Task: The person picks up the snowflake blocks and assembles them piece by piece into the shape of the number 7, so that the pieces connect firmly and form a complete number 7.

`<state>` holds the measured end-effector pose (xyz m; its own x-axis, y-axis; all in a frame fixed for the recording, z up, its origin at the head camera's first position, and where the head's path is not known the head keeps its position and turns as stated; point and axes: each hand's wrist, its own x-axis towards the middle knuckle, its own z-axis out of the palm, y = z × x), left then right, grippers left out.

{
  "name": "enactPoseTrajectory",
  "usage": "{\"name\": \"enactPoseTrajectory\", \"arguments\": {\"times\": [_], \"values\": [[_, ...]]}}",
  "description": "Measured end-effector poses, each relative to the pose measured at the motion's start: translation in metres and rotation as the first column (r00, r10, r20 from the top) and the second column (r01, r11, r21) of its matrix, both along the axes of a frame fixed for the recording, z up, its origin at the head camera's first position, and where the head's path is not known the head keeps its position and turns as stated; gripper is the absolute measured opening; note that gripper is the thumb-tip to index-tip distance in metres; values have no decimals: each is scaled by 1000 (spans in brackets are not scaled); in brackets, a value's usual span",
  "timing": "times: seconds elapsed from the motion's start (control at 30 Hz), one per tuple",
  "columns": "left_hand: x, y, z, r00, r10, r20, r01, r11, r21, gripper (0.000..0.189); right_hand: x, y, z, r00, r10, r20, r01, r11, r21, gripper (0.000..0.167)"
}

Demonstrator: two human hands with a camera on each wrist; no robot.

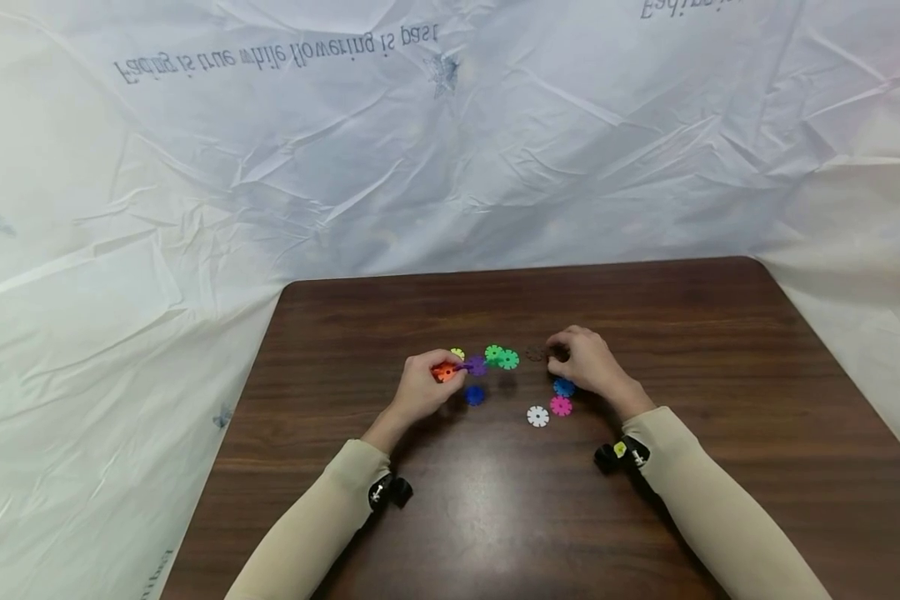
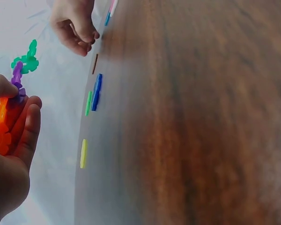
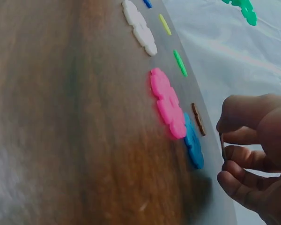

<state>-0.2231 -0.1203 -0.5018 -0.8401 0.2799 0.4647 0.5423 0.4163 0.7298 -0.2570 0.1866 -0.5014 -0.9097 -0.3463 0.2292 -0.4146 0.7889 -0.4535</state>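
My left hand (image 1: 424, 386) pinches a small chain of joined notched plastic discs. An orange disc (image 2: 1, 117) lies within its fingers, a purple disc (image 1: 477, 365) beyond the fingertips, and green discs (image 2: 28, 61) at the far end. At the right, my right hand (image 1: 587, 360) is raised slightly over the table with thumb and index finger curled towards each other. In the right wrist view a thin brownish disc edge (image 3: 223, 147) shows between those fingertips; its face is hidden. A second brown disc (image 1: 535, 354) lies on the table just left of this hand.
Loose discs lie flat on the dark wooden table (image 1: 645, 517): yellow (image 1: 457, 354), dark blue (image 1: 475, 395), white (image 1: 537, 417), pink (image 1: 561, 406) and lighter blue (image 1: 564, 387). A green disc (image 3: 180, 63) also rests there. A pale printed sheet (image 1: 495, 167) hangs behind the table.
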Motion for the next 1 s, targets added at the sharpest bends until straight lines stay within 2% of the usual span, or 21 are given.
{"name": "enactPoseTrajectory", "arguments": {"times": [0.27, 0.5, 0.77, 1.0], "values": [[0, -1, 2, 1000, -5, 4, 5, 1000, -1, 7, 3, 0, 6, 998, 40, 45, -36, 997, -72, 30], [0, -1, 3, 1000, -7, 16, 7, 1000, -5, 7, 5, -3, 10, 995, 72, 65, -67, 995, -76, 29], [-1, 1, 2, 1000, -9, -1, 9, 1000, -6, 8, 7, -6, 16, 995, 91, 51, -85, 990, -111, 24], [1, 0, 1, 1000, -12, 19, 12, 1000, -11, 6, 10, -8, 18, 987, 130, 93, -114, 979, -169, 16]]}}
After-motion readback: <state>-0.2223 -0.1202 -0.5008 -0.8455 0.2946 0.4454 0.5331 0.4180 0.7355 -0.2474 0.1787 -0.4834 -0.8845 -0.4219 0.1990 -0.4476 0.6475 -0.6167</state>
